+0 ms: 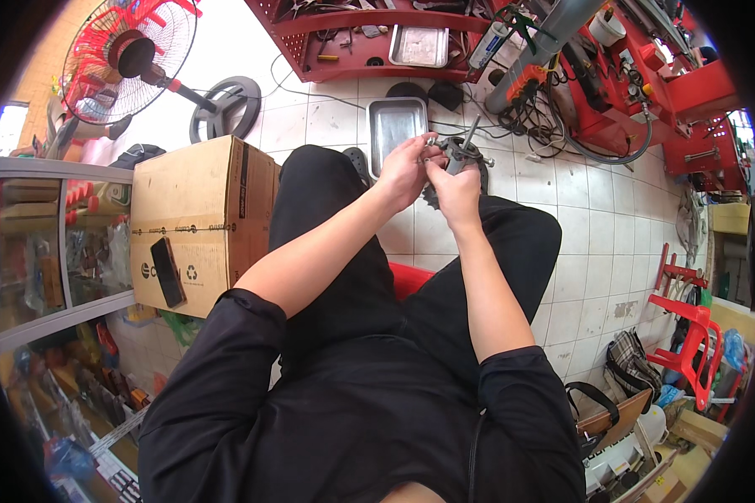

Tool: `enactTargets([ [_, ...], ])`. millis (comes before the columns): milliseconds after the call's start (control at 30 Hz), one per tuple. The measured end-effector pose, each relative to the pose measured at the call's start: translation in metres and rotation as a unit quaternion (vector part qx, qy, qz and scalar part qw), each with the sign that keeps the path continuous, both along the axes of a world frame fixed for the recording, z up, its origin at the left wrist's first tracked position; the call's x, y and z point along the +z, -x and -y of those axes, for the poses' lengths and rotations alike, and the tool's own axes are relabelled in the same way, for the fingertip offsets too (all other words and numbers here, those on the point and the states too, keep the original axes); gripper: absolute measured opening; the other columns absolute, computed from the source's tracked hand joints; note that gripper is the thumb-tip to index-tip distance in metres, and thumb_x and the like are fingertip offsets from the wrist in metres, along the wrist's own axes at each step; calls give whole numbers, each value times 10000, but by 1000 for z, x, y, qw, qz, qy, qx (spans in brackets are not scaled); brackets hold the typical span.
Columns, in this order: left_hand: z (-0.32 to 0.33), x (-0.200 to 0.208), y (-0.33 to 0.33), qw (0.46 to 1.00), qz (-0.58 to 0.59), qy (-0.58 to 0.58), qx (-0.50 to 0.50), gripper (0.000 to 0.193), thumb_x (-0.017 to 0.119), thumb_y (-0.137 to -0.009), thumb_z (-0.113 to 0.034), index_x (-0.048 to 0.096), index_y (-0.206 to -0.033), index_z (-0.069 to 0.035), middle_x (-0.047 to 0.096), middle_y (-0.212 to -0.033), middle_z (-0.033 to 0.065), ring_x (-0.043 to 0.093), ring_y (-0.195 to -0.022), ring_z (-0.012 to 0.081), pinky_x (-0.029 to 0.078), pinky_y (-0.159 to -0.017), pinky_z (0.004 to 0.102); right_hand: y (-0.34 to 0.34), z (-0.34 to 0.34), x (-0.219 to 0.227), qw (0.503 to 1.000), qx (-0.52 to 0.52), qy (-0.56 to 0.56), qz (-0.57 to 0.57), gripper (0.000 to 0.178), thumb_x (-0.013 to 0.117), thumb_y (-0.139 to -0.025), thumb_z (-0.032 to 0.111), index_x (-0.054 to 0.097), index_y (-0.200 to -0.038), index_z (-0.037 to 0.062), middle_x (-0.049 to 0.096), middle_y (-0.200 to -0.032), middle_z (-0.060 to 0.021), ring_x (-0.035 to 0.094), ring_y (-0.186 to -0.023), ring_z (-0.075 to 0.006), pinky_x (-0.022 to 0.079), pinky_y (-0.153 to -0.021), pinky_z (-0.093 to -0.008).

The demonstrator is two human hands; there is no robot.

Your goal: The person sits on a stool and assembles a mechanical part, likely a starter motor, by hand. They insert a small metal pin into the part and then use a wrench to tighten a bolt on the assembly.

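Above my knees I hold a dark grey metal machine part (456,163), with a thin rod jutting up from it and small bolt-like ends at its sides. My right hand (460,194) is wrapped round its near side, thumb on top. At its left edge the fingers of my left hand (403,173) are pinched together; whatever is between them is too small to tell. Just beyond my hands a shallow metal tray (394,126) lies on the tiled floor.
A cardboard box (184,197) with a phone (168,272) on top stands at my left, beside a glass cabinet (63,243). Farther off are a standing fan (134,57) and a red tool cart (331,71). Cables (545,130) trail at the right, and a red stool (688,335) stands nearer.
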State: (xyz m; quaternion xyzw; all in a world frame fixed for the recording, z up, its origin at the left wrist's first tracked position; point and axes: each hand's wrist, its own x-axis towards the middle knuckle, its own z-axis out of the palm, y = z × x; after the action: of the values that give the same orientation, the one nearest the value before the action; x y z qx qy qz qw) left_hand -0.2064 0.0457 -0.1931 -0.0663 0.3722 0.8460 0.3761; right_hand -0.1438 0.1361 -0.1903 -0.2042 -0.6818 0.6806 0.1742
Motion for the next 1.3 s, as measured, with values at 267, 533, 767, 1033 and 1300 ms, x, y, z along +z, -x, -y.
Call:
enactTargets([
  [267,-4,0,-6,1000,-3,19,25,309,347,-1015,-192,463,-1207,20,578,-1006,136,568,-954,234,452,-905,355,2,3,-3,989,-60,-104,87,314,721,-738,228,642,-917,-17,687,-808,-163,679,-714,-233,525,-647,-340],
  [533,-5,1,-7,1000,2,2,17,298,349,-998,-160,474,-1203,17,573,-1045,131,546,-990,232,429,-914,366,1,-1,10,985,-48,-118,117,334,707,-738,247,640,-916,-28,684,-750,-170,679,-667,-265,525,-621,-354],
  [767,-4,-6,-8,999,-17,40,23,251,384,-991,-160,502,-1123,17,591,-994,123,564,-943,216,448,-879,344,1,5,17,982,-67,-139,110,338,701,-740,243,642,-937,-26,683,-776,-185,681,-693,-281,527,-634,-367],
  [1033,-3,14,-8,996,25,67,54,269,372,-1007,-244,510,-1055,-18,602,-913,116,598,-866,243,489,-812,375,-2,1,18,993,-24,-80,83,157,675,-759,122,645,-836,-12,648,-709,-63,617,-636,-138,485,-592,-287],
  [1300,8,6,7,994,63,64,67,192,376,-972,-253,411,-849,-110,418,-653,19,401,-558,158,385,-560,318,-6,9,13,996,6,80,-50,87,650,-791,-28,613,-854,19,628,-779,-13,589,-664,-85,473,-595,-235],
])
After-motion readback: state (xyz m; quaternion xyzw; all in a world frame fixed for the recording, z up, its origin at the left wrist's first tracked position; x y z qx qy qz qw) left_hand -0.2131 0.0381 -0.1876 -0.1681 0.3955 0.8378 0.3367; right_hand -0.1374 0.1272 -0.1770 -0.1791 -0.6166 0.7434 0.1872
